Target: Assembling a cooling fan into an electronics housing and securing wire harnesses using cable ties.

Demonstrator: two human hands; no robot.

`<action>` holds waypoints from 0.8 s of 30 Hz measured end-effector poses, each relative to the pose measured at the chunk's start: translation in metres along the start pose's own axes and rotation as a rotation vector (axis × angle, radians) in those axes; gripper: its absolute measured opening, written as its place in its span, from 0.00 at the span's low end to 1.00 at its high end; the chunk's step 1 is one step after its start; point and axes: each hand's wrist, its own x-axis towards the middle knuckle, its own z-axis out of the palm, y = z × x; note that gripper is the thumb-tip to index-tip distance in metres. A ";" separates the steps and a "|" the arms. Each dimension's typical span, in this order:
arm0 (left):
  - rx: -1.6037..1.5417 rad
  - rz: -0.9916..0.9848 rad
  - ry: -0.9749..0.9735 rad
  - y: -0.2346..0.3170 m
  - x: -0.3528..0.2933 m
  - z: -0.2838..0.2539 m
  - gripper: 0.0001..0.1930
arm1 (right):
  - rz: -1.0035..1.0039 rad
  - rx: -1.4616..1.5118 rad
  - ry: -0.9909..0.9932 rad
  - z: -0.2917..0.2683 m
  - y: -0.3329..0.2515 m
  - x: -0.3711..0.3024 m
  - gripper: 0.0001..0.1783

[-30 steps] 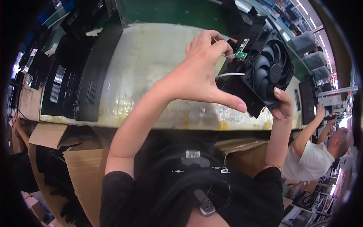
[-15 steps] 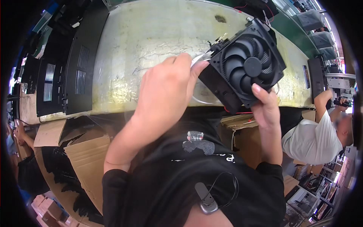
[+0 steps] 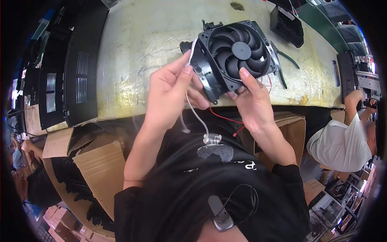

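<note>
A black fan assembly (image 3: pixel 241 51) is held above the worktable, its round fan tilted up toward me. My right hand (image 3: pixel 256 101) grips its near right corner, with the thumb on the frame. Beside the glossy side housing, my left hand (image 3: pixel 167 92) pinches a white cable (image 3: pixel 195 113) between thumb and forefinger. Its other fingers reach partly under the housing. The cable's lower part hangs over the table edge in front of my shirt. A thin red wire (image 3: pixel 223 117) with a small red connector dangles below the assembly.
The worktable (image 3: pixel 133 72) has a worn, film-covered top. Dark-green-handled pliers (image 3: pixel 283 68) lie right of the fan, with a black open housing (image 3: pixel 287 27) beyond. Black vented panels (image 3: pixel 82 80) stand at left. Cardboard boxes (image 3: pixel 98 165) sit below the edge. Another person (image 3: pixel 340 141) works at right.
The fan assembly has moved left and turned, uncovering the pliers. My left hand has turned and now pinches the white cable beside the housing; the red wire hangs in sight.
</note>
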 end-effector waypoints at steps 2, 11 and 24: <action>-0.066 -0.006 -0.046 0.005 0.005 -0.004 0.22 | 0.026 0.071 -0.018 0.002 0.002 0.001 0.21; 0.251 -0.149 -0.195 0.043 0.021 -0.018 0.23 | 0.192 0.205 -0.266 -0.006 -0.012 -0.010 0.22; 0.497 -0.060 -0.107 0.033 0.013 0.003 0.24 | 0.260 0.242 -0.351 -0.030 -0.017 -0.008 0.36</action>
